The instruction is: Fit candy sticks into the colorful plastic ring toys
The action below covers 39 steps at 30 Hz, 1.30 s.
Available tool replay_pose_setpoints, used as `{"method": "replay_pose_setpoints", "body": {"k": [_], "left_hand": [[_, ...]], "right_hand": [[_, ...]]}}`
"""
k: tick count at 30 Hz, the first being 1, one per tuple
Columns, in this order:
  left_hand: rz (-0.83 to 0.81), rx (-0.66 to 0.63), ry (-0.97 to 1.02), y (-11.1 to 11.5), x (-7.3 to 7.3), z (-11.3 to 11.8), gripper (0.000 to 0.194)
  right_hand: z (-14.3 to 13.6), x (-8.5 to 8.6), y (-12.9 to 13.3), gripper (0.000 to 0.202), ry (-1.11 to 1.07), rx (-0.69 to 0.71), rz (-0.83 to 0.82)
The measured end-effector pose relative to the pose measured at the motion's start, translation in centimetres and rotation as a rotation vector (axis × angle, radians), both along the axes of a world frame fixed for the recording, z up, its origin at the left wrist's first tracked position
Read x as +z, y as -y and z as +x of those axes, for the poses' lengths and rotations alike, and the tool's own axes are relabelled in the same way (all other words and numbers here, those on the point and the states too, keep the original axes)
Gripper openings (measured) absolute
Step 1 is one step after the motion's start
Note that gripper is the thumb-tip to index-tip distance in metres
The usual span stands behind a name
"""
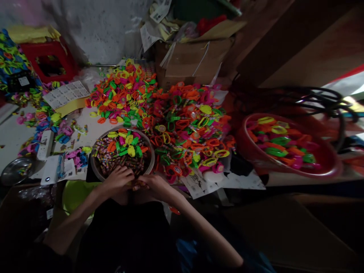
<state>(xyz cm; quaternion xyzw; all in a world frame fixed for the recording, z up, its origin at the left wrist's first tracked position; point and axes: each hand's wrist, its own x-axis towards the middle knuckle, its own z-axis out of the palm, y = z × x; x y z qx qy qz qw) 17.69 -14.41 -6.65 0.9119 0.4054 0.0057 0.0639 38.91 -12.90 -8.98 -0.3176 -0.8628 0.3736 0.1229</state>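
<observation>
A round metal bowl (94, 167) stands at the table's front edge, in front of my body. Small patterned wrapped rolls (109, 157) fill it, with bright plastic toy-watch pieces (129, 142) lying on top at the back. My left hand (121, 179) is over the bowl's near rim, fingers curled down and closed; what they hold is hidden. Close beside it, my right hand (153, 184) is closed round a few patterned rolls (139, 185) at the near edge of the bowl.
Piles of toy watches (193, 129) and loose watch pieces (122, 91) lie behind and right of the bowl. A red basin (327, 170) holds more at right. A power strip (45, 145), small metal dish (11, 172), red stool (28, 53) and cardboard box (196, 57) stand around.
</observation>
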Motion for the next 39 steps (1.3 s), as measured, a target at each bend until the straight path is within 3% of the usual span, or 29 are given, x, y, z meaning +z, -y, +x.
{"method": "replay_pose_setpoints", "body": {"k": [3, 6, 9, 11, 14, 16, 18, 23, 26, 30, 34, 39], "left_hand": [[-0.001, 0.109, 0.145, -0.1, 1.5, -0.7, 0.041], [0.067, 0.22, 0.284, -0.3, 3.3, -2.2, 0.036], [0.083, 0.266, 0.314, -0.4, 3.9, -3.6, 0.032], [0.079, 0.27, 0.306, -0.4, 3.7, -4.0, 0.03], [0.076, 0.273, 0.306, -0.2, 3.1, -3.7, 0.027], [0.094, 0.264, 0.324, -0.1, 2.8, -3.1, 0.027], [0.147, 0.234, 0.338, 0.2, 2.5, -2.2, 0.034], [0.263, 0.049, 0.181, 1.1, 1.4, 0.5, 0.059], [0.275, -0.023, 0.141, 1.8, 0.3, 1.5, 0.065], [0.264, 0.023, 0.171, 2.5, -1.2, 1.6, 0.058], [0.175, 0.077, 0.253, 3.0, -1.9, 1.4, 0.052], [0.045, 0.108, 0.304, 3.3, -1.7, 2.0, 0.072]], "right_hand": [[2.0, 0.3, -1.2, 0.017, -0.058, -0.046, -0.11], [5.4, 1.2, -3.7, 0.027, -0.208, -0.267, -0.158], [9.2, 2.4, -6.9, 0.033, -0.54, -0.666, -0.014], [11.0, 3.1, -8.9, 0.037, -0.578, -0.857, 0.132], [11.8, 3.1, -10.4, 0.037, -0.584, -1.009, 0.26], [10.6, 2.5, -10.1, 0.036, -0.614, -0.985, 0.201], [8.1, 1.4, -8.7, 0.039, -0.647, -0.884, 0.028], [-0.4, -1.8, -2.6, 0.041, -0.687, -0.373, -0.749], [-3.9, -3.1, 0.1, 0.036, -0.756, -0.312, -0.995], [-5.1, -3.8, 1.1, 0.03, -0.804, -0.295, -1.154], [-4.8, -3.3, 1.2, 0.032, -0.814, -0.362, -1.233], [-4.9, -2.6, 2.0, 0.03, -0.795, -0.396, -1.303]]}}
